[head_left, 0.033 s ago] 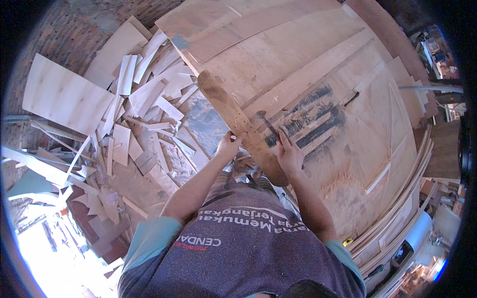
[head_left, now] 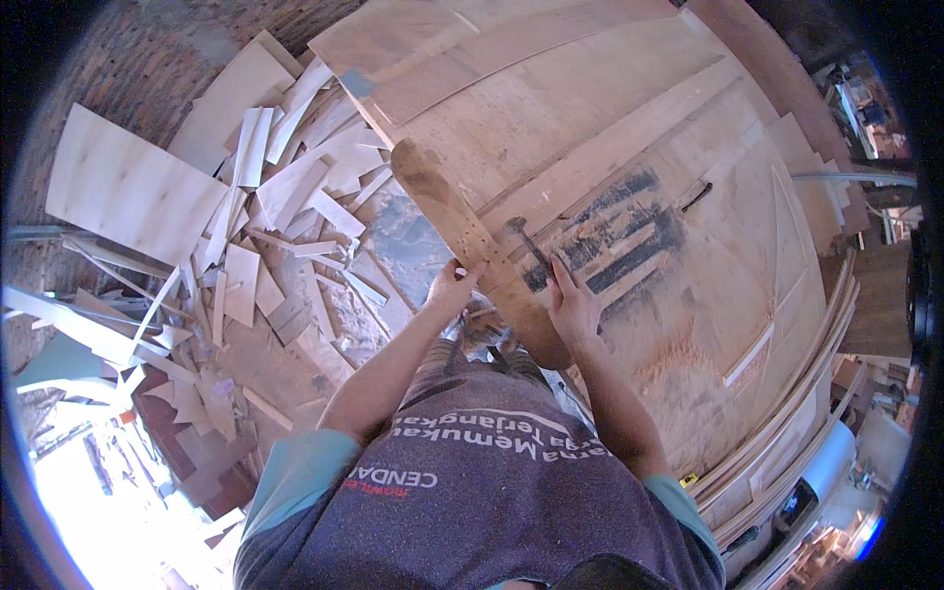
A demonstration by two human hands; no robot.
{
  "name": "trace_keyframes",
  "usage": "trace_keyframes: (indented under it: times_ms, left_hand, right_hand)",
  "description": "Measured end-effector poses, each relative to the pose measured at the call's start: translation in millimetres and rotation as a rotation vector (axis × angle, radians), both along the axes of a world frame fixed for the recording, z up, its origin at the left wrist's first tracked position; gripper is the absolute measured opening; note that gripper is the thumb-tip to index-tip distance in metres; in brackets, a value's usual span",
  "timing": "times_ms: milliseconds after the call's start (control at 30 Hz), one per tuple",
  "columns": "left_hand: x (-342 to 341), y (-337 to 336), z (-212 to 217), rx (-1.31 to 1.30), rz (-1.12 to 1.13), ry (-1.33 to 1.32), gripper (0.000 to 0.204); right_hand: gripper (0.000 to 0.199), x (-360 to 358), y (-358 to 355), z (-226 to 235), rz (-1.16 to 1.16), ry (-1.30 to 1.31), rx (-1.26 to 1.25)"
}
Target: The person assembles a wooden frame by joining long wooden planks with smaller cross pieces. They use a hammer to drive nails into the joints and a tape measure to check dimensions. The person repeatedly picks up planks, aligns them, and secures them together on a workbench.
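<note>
A long brown wooden board with rounded ends [head_left: 430,187] lies slantwise in front of me, along the near left edge of a large plywood sheet [head_left: 551,108]. My left hand [head_left: 455,287] grips the board's left edge, its thumb on top and most of its fingers hidden below. Small dark dots, nail heads or holes, show on the board near that thumb. In my right hand [head_left: 574,307] is a hammer [head_left: 532,247], its handle inside my closed fingers and its head pointing away, just right of the board. Dark smudged patches [head_left: 615,236] mark the plywood beyond the hammer.
Thin wood offcuts [head_left: 285,197] lie heaped on the floor to the left, beside a wider pale panel [head_left: 133,177]. A brick wall [head_left: 128,79] rises behind them. Sawdust [head_left: 678,354] and a pale strip [head_left: 749,354] lie on the plywood at right. Stacked sheet edges [head_left: 787,433] curve along the right.
</note>
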State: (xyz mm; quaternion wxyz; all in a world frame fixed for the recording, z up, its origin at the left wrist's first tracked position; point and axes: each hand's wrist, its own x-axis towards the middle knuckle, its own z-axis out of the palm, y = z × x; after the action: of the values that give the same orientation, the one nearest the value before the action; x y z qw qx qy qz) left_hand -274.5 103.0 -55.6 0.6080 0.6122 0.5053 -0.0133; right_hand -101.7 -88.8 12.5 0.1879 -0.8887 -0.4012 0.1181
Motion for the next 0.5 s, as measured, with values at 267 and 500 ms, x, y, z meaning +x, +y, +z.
trace_keyframes:
  times_ms: [267, 500]
  left_hand:
    - [2, 3, 13, -0.122, 0.05, -0.041, 0.077]
    - [1, 2, 21, -0.134, 0.042, -0.027, 0.077]
  right_hand:
    - [0.05, 14, -9, -16, 0.082, -0.095, 0.225]
    - [0.052, 22, 1, 6, 0.112, -0.015, -0.113]
